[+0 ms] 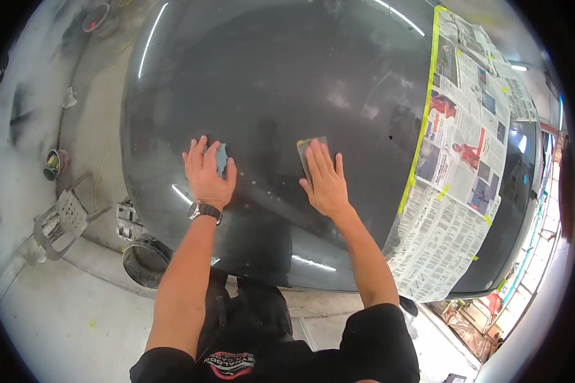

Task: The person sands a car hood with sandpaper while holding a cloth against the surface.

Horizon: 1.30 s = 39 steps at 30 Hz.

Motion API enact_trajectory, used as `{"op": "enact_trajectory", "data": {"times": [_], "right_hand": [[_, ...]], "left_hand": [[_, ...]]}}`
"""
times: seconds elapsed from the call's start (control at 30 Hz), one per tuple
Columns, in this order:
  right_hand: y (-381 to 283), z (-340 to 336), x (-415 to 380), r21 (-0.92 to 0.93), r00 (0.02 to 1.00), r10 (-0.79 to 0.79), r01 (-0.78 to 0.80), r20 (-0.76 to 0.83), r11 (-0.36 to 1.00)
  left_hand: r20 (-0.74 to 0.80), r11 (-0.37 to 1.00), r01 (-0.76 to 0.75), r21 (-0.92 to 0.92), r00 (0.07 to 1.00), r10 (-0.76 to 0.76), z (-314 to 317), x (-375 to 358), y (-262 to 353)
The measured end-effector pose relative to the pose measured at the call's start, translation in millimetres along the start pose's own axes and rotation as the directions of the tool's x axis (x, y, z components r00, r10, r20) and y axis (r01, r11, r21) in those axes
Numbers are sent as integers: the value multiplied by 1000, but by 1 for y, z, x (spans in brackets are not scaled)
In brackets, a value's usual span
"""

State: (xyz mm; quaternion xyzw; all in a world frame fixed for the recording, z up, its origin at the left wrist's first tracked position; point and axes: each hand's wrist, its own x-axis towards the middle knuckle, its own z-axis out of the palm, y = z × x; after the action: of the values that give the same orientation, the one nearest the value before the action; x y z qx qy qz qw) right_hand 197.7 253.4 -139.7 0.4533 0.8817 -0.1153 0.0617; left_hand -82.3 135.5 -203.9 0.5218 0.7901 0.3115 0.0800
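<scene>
A dark grey car panel [268, 83] spreads out before me, glossy in places, with pale smudges and small light spots. My left hand [209, 179], a watch at its wrist, rests on the panel with its fingers curled over a blue-grey cloth [222, 159]; the cloth's exact kind is hard to make out. To the right, my right hand [328, 185] presses a thin greyish-brown sanding pad [303, 155] against the panel. Its fingers lie along the pad and cover much of it, while the thumb sits at the pad's lower left edge.
Newspaper [457, 153] edged with yellow-green tape [423, 121] covers the car's glass at right. On the left floor are a plastic chair [64, 217], a dark round tub [145, 263] and a small bucket [56, 164]. Another bucket [97, 19] stands farther back.
</scene>
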Motion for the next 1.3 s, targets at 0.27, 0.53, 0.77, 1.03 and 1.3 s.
{"op": "enact_trajectory", "data": {"times": [0.27, 0.53, 0.77, 1.03, 1.3], "right_hand": [[129, -27, 195, 93, 859, 201, -178, -470, 980], [44, 12, 32, 59, 951, -121, 144, -285, 988], [113, -14, 197, 21, 857, 146, -155, -494, 988], [-42, 31, -52, 148, 943, -325, 312, 76, 939], [0, 30, 76, 40, 895, 24, -7, -446, 999]], "left_hand": [[-20, 999, -21, 27, 1000, 22, 3, -1, -6], [-23, 999, -29, 39, 999, 30, 2, -2, -2], [-24, 998, -40, 41, 999, 41, -1, -12, -3], [-69, 999, -23, 31, 997, 25, 5, -1, -2], [-91, 998, -49, 42, 994, 52, 7, -2, -4]]}}
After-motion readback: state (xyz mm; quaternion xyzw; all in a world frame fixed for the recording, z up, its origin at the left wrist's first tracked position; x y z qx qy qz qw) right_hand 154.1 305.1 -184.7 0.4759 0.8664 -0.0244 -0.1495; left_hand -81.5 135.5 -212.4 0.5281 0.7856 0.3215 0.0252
